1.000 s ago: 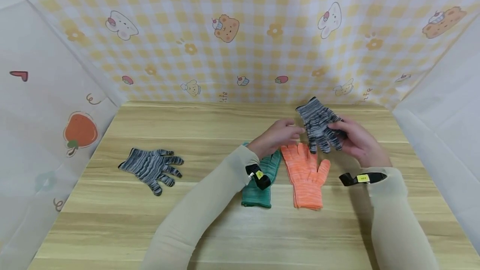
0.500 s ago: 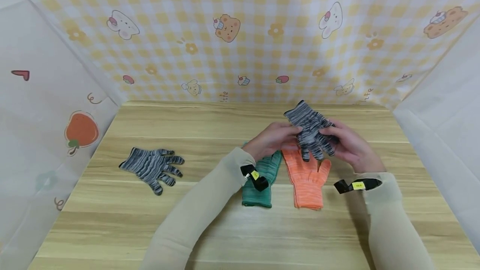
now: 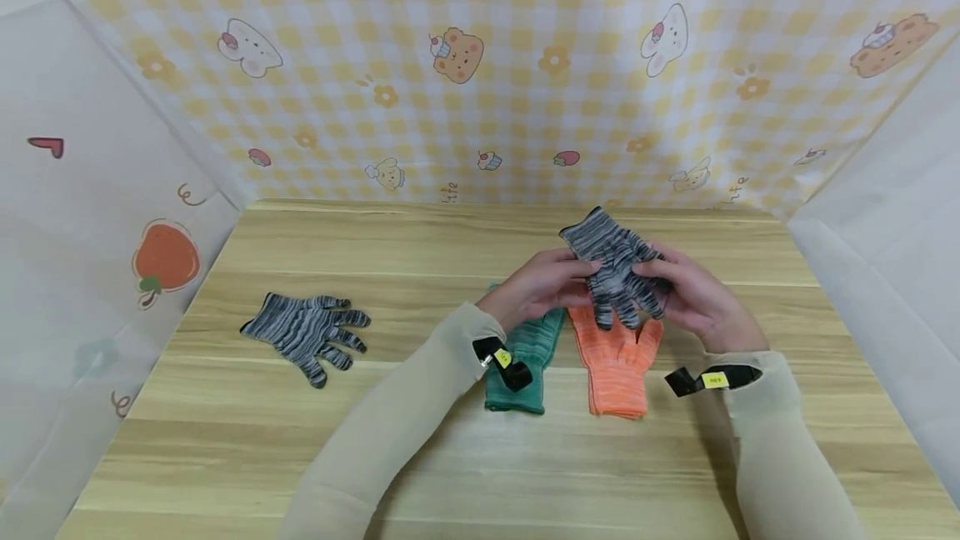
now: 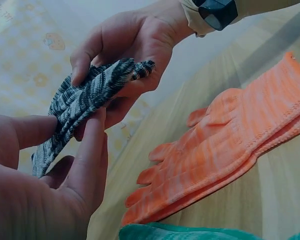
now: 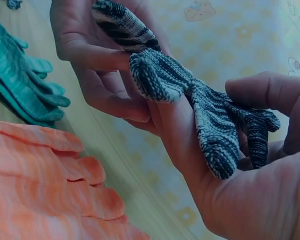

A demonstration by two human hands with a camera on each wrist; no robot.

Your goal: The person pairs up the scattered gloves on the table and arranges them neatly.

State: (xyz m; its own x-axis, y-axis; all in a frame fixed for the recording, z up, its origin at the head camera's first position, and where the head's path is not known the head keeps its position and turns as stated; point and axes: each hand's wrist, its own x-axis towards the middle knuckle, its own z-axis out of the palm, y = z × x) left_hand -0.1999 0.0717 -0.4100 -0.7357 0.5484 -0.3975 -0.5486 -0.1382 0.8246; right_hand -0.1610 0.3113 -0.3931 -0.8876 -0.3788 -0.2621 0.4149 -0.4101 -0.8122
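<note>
Both hands hold a black-and-grey striped knit glove (image 3: 611,252) above the table, its cuff up and to the left and its fingers hanging down. My left hand (image 3: 538,286) pinches its left edge, thumb on top and fingers beneath. On the other side my right hand (image 3: 696,294) grips it with the thumb over the face. In the right wrist view the glove's fingers (image 5: 215,135) dangle over my right hand's fingers. Below lie orange gloves (image 3: 617,373), stacked as a pair, and green gloves (image 3: 517,386), partly hidden under my left wrist.
A matching striped glove (image 3: 303,333) lies flat at the left of the wooden table (image 3: 225,448), fingers pointing right. A yellow checked cloth (image 3: 510,107) hangs behind the table's far edge. White sheets (image 3: 90,215) stand at both sides.
The held glove has moved left and slightly toward me, over the orange gloves' fingertips. My left hand, at first just beside it, now pinches it too. The table gloves stay put.
</note>
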